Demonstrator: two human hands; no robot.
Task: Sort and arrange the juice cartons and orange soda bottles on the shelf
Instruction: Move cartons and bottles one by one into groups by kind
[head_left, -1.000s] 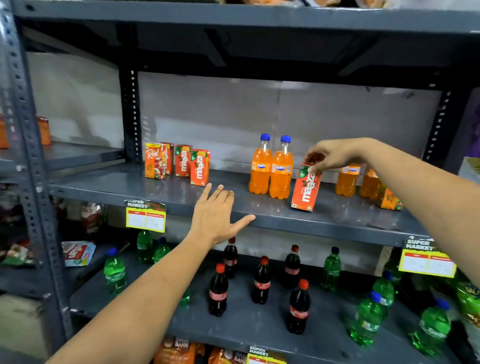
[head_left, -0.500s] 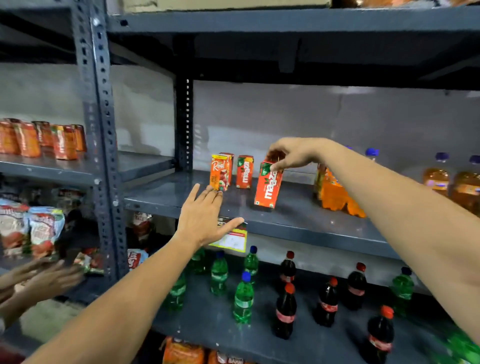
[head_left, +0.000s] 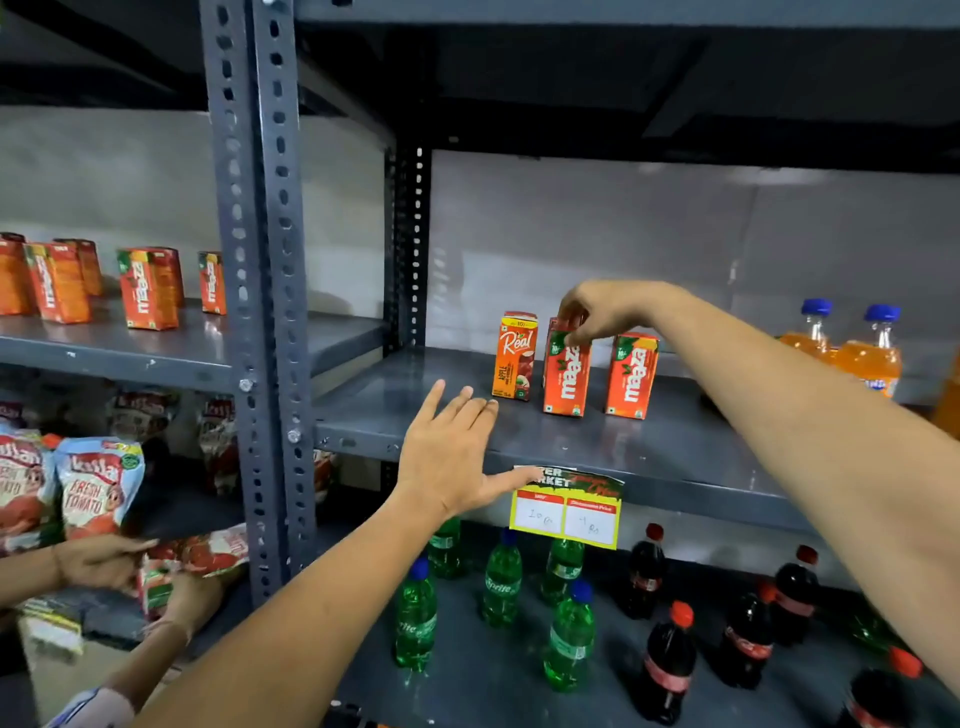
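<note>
The right hand (head_left: 605, 309) pinches the top of a Maaza carton (head_left: 566, 376) from above, thumb and fingers narrowed onto its upper edge. That top grip keeps the carton upright as it comes down on the grey shelf (head_left: 691, 457), and its base appears to touch the shelf already, though I cannot tell if the weight is fully down. It stands toward the shelf's left end, between the Real apple carton (head_left: 513, 358) on its left and a second Maaza carton (head_left: 630, 376) on its right, so the juice cartons gather as one row near the corner post (head_left: 410, 244). The left hand (head_left: 452, 457) is flat and spread, holding nothing, with its fingertips over the shelf's front edge beside the yellow price tag (head_left: 566, 514), probably to steady the reach. The orange soda bottles (head_left: 862, 353) stand apart toward the shelf's right end.

Half a second earlier the carton hung tilted in front of the row and nearer the front edge; now it stands straight in line. One second earlier it was beside the soda bottles.
</note>
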